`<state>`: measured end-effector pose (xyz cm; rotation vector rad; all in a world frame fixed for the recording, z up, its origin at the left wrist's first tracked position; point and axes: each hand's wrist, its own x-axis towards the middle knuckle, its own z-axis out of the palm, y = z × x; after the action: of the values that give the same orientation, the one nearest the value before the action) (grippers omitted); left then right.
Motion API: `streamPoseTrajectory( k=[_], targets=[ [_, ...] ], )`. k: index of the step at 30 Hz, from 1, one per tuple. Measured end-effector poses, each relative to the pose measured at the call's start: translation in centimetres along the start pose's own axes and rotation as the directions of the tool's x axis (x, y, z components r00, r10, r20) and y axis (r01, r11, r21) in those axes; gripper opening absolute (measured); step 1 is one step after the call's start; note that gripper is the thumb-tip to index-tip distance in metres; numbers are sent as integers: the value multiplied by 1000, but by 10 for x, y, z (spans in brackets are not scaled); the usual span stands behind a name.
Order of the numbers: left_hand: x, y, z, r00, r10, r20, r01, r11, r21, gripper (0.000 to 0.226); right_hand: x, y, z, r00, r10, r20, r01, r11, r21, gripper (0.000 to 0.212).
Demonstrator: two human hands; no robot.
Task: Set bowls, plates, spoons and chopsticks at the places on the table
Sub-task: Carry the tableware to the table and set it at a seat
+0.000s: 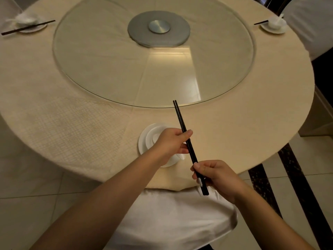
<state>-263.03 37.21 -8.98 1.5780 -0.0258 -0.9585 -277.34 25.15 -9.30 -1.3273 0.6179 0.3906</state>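
A pair of black chopsticks (180, 120) is held above the near edge of the round table, tips pointing toward the glass turntable. My left hand (170, 141) grips them near the middle and my right hand (215, 175) grips their thick end. Under my left hand lies a white plate (144, 141) with a white bowl on it, partly hidden by the hand. A set place at the far left has a plate (31, 27), bowl and chopsticks (27, 27). Another set place at the far right has a plate (273, 27) with a bowl and chopsticks (261, 22).
A large glass turntable (108, 69) with a grey metal hub (158, 28) fills the table's middle. A cream tablecloth (63, 127) covers the table. A white-covered chair (171, 222) stands right below me, another chair (310, 24) at the far right. The floor is tiled.
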Motion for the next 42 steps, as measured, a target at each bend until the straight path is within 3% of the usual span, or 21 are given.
streamPoseTrajectory(
  k=[4, 8, 12, 16, 22, 28, 35, 42],
  targets=[
    [7, -6, -6, 963, 108, -245, -82, 990, 115, 26, 18, 12, -12, 991, 48, -124, -40, 997, 64, 27],
    [7, -20, -50, 826, 140, -546, -145, 989, 34, 13, 47, 27, -16, 976, 164, -146, -161, 986, 35, 29],
    [5, -50, -90, 733, 103, -673, -39, 993, 110, 11, 69, 38, -8, 973, 197, -123, -198, 980, 5, 25],
    [4, -77, -106, 721, -31, -693, 75, 997, 34, 13, 84, 38, -1, 977, 165, -133, -188, 965, -184, 28],
    [4, -97, -99, 770, -103, -629, 123, 992, -12, 10, 94, 34, 3, 975, 155, -159, -191, 950, -247, 42],
    [9, -97, -98, 798, -144, -585, 129, 989, -68, 17, 96, 32, 4, 969, 154, -193, -199, 950, -239, 34],
    [14, -96, -100, 814, -179, -552, 133, 983, -123, 40, 90, 27, -9, 975, 131, -177, -177, 945, -275, 20],
    [16, -94, -98, 839, -132, -528, 97, 991, -93, 45, 101, 15, -7, 876, -82, -476, 2, 986, -166, 20]
  ],
)
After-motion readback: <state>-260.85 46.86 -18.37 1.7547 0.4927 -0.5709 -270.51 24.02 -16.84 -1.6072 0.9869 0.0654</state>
